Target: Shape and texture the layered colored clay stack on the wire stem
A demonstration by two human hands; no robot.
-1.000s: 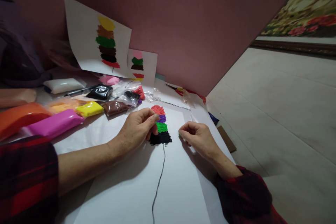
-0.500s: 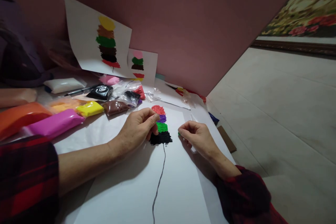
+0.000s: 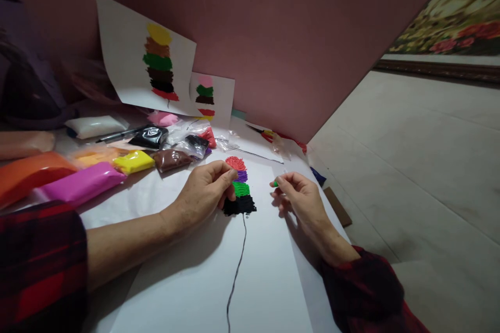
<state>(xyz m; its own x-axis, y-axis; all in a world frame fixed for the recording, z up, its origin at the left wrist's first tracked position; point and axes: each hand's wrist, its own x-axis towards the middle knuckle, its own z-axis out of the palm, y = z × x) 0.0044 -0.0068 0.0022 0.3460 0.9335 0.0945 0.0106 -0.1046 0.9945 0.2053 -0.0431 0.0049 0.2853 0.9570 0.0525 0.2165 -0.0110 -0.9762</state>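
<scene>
A white sheet of paper (image 3: 203, 276) lies in front of me. On it is a column of textured clay bands: red (image 3: 236, 163), purple (image 3: 242, 176), bright green (image 3: 241, 189) and black (image 3: 241, 205) at the bottom. A thin wavy black line (image 3: 236, 276) runs down from the black band. My left hand (image 3: 209, 187) is at the column's left side, thumb and forefinger pinched; whatever they may hold is hidden. Right of the column, my right hand (image 3: 300, 202) grips a small piece of green clay (image 3: 275, 184) between thumb and forefinger, apart from the bands.
Bags of coloured clay crowd the left, including magenta (image 3: 84, 182), orange (image 3: 35, 174), yellow (image 3: 134, 162) and brown (image 3: 172, 159). A large banded picture (image 3: 113, 52) and a smaller one (image 3: 224, 96) lean at the back wall. Scissors (image 3: 265, 135) lie behind the column.
My right hand has shifted slightly up and to the right, its fingers turned so that more of the green clay shows. My left hand has stayed in place.
</scene>
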